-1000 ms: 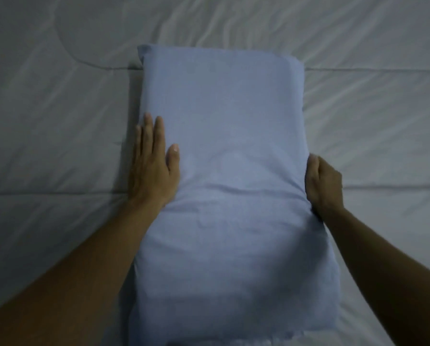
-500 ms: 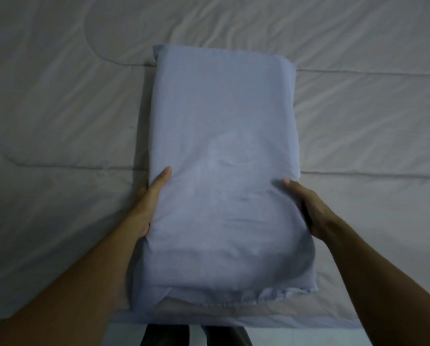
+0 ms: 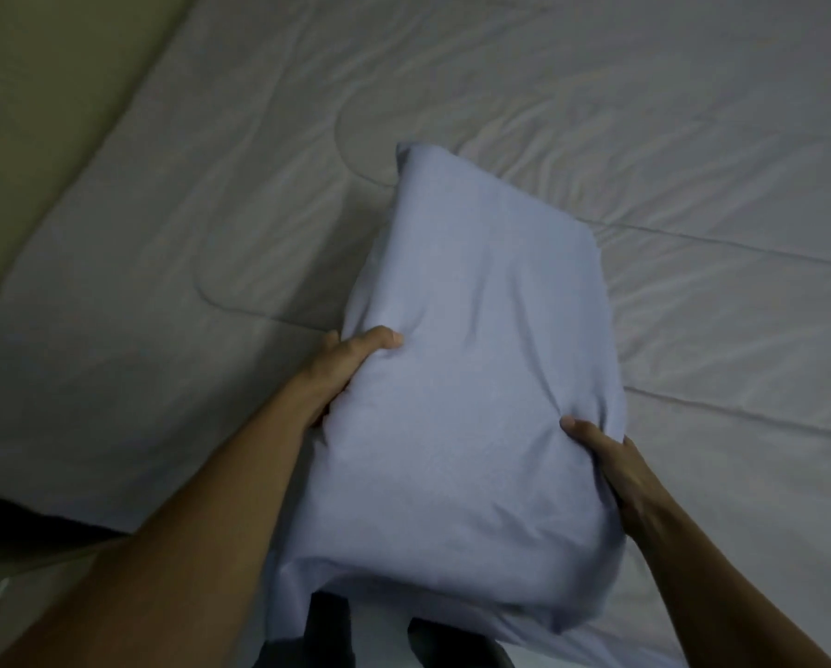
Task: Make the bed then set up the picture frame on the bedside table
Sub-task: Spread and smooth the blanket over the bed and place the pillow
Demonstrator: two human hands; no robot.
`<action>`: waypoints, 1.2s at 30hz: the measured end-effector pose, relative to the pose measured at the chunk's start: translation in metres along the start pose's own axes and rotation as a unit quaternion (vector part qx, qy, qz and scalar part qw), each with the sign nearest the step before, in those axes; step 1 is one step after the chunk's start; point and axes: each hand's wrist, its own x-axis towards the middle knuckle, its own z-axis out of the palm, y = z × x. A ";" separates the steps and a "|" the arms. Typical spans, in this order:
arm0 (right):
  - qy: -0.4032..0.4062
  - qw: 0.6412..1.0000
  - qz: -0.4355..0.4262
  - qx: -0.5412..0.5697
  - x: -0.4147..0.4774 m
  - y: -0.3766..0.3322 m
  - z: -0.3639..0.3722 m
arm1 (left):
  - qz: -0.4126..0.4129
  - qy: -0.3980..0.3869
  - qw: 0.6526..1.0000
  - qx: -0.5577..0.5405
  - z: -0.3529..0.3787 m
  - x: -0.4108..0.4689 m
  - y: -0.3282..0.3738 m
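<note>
Head view: pale blue pillow gripped between left hand and right hand, above grey quilt; fingers tucked beneath, near end blurred.

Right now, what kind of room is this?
Most likely a bedroom: a quilted bed cover fills the view, and both hands, left hand and right hand, grip a blue pillow.

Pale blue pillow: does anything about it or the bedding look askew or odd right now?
The pale blue pillow sits at an angle to the quilted grey-white bedcover, gripped at its sides by the left hand and right hand. Its loose case end hangs past the bed edge. The bedcover is lightly wrinkled. No damage shows.
</note>
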 end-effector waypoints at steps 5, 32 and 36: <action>-0.049 0.999 -0.003 0.007 -0.030 -0.011 0.105 | 0.040 0.063 0.997 0.017 -0.108 -0.016 0.010; -0.279 0.955 0.072 0.065 -0.037 -0.048 0.788 | 0.138 0.256 0.932 0.215 -0.664 0.130 0.095; -0.280 0.953 0.083 0.084 -0.022 -0.030 0.803 | 0.094 0.252 0.932 0.241 -0.667 0.156 0.074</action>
